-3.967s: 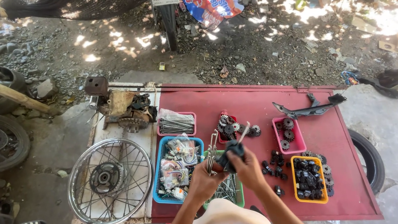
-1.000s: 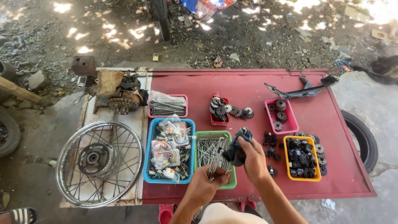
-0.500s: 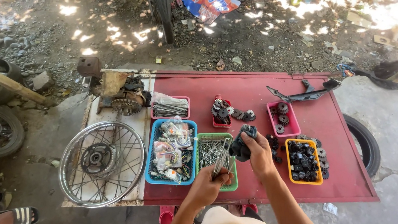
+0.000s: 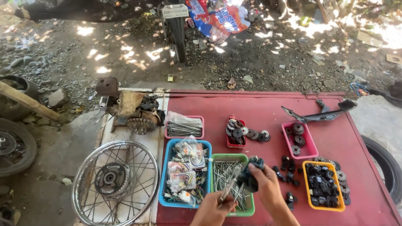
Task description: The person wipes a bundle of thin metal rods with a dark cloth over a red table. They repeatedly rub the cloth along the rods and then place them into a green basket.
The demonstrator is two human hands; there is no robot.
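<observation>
- Flat dark-red tabletop, carrying trays of small parts.
- Spoked silver motorcycle wheel, lying flat on a pale board at the tabletop's left edge.
- Blue rectangular plastic tray, full of small packeted parts, beside the wheel.
- Green rectangular plastic tray, holding thin metal spokes, just right of the blue tray.
- Orange rectangular plastic tray, filled with dark gears, near the right edge.
- Pink plastic tray, holding a few gears, just behind the orange one.
- Left hand, closed around a bundle of thin metal spokes, over the green tray.
- Right hand, clasping a dark gear-like part, above the green tray's right side.
</observation>
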